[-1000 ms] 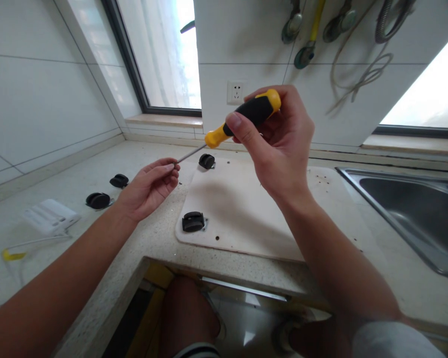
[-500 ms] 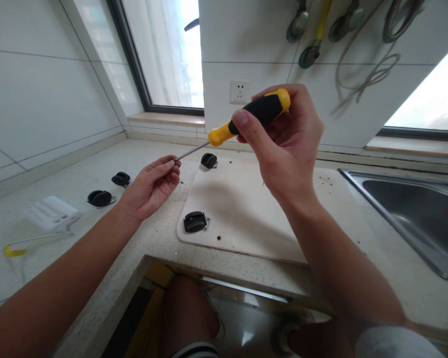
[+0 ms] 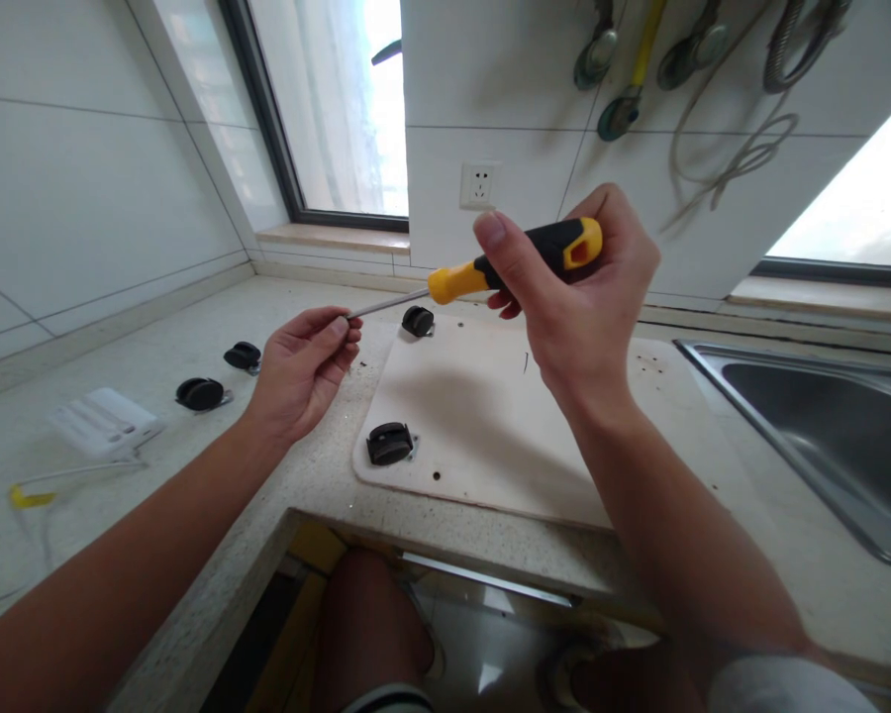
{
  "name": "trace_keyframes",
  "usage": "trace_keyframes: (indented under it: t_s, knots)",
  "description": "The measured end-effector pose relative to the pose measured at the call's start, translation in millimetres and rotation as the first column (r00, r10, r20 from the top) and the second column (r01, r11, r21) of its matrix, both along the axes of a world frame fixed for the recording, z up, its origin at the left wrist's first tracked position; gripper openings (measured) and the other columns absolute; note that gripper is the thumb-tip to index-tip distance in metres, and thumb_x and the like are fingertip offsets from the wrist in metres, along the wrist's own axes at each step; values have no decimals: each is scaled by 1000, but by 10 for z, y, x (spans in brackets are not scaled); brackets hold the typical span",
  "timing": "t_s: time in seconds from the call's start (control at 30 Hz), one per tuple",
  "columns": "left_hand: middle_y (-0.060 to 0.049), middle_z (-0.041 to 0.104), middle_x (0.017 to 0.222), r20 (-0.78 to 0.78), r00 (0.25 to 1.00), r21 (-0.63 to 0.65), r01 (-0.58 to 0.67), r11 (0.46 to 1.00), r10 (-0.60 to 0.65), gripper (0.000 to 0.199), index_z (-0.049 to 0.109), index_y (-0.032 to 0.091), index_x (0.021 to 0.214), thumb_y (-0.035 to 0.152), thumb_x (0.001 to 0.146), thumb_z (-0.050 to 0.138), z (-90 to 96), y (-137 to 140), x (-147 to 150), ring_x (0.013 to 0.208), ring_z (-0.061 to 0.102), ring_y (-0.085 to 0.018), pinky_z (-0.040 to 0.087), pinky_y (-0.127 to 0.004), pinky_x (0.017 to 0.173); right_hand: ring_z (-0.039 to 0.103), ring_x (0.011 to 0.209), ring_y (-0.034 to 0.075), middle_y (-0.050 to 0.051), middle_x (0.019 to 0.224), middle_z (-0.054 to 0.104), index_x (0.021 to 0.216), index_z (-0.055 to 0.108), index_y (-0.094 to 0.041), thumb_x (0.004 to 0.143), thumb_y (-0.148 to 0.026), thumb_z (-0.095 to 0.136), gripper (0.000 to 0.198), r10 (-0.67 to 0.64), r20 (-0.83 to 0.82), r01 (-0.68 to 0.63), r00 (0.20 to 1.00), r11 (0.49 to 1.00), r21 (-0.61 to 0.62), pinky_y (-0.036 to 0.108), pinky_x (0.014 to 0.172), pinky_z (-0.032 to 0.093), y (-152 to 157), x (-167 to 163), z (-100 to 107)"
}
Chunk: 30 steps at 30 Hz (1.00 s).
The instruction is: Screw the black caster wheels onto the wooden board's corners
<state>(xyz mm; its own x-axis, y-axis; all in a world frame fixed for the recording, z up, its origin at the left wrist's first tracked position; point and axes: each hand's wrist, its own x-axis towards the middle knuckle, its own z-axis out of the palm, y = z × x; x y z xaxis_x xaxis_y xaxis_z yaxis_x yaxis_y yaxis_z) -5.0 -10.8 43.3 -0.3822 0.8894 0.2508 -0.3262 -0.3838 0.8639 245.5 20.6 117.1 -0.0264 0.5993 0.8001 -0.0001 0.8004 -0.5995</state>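
My right hand (image 3: 590,297) grips the black and yellow handle of a screwdriver (image 3: 456,281), held tilted above a white board (image 3: 490,426). Its metal shaft slopes down to the left, where the thumb and fingers of my left hand (image 3: 308,361) pinch the tip. Whether a small screw is also between those fingers, I cannot tell. Two black caster wheels are on the board's left part, one at the far corner (image 3: 418,321) and one at the near corner (image 3: 390,444). Left of the board, two more loose casters (image 3: 200,394) lie on the countertop near my left wrist.
A white box-shaped device (image 3: 105,421) with a cable and a yellow piece (image 3: 31,496) lies at the left. The steel sink (image 3: 824,426) is at the right. A wall socket (image 3: 479,185) and pipe valves (image 3: 619,114) are on the wall behind. An open cabinet is below the counter edge.
My right hand has lowered slightly and shifted right, and the screwdriver handle has turned and lies flatter. My left hand still pinches its tip in nearly the same place.
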Motion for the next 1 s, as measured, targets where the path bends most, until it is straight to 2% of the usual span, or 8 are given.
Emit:
trace_keyframes:
  t_s: [0.1,0.37,0.53,0.6,0.67,0.77,0.83,1.0]
  knots:
    - [0,80,88,-2,999,15,-46,999,46,15,83,23,87,9,88,86,29,-10,13,79,75,-9,64,-15,76,67,66,19,-5,73,51,84,38,-32,90,-73,86,63,-81,-100,83,992,996,19,35,51,56,-18,-64,-33]
    - [0,79,92,-9,1000,35,-15,999,15,15,80,22,93,14,86,90,38,-17,24,80,73,-7,62,-14,79,73,72,19,-4,81,56,91,40,-32,90,-71,87,61,-21,-122,22,992,1000,9,34,55,62,-38,-108,-40]
    - [-4,82,113,-243,961,9,135,991,-128,45,77,26,125,30,84,96,18,-19,-121,99,77,-16,64,-25,88,67,61,15,-7,75,52,85,37,-31,86,-63,94,66,-10,-231,24,973,998,58,29,46,57,52,-112,-20]
    - [-7,81,120,-513,816,-94,255,962,-266,51,75,26,130,37,85,96,57,-51,-213,109,77,-23,65,-35,95,61,55,13,-8,72,49,84,37,-31,84,-59,97,66,-15,-275,44,961,994,100,29,41,52,108,-107,-7]
    - [-9,78,131,-769,484,-261,358,896,-417,56,74,27,132,44,84,97,113,-112,-273,121,74,-29,63,-44,104,56,54,13,-8,72,50,84,38,-32,85,-58,96,63,-25,-293,65,956,990,128,29,38,47,159,-88,-1]
    - [-10,72,147,-867,3,-464,357,811,-498,67,71,29,142,52,84,95,183,-219,-266,132,69,-34,58,-48,112,54,57,14,-6,76,54,88,41,-32,91,-62,89,57,-61,-275,105,960,984,147,31,42,47,203,-37,-1]
    - [-10,71,147,-863,-98,-497,343,797,-496,64,69,27,144,51,89,90,203,-259,-232,132,69,-32,57,-45,112,54,59,15,-5,78,56,91,43,-32,94,-65,85,54,-50,-240,96,969,978,185,32,46,48,201,-2,9]
    - [-5,74,144,-893,-105,-443,376,814,-438,43,72,30,140,43,100,77,207,-208,-241,133,70,-29,52,-41,117,47,58,13,-5,76,48,85,46,-30,87,-69,91,59,25,-200,42,979,946,322,32,47,47,48,-20,92]
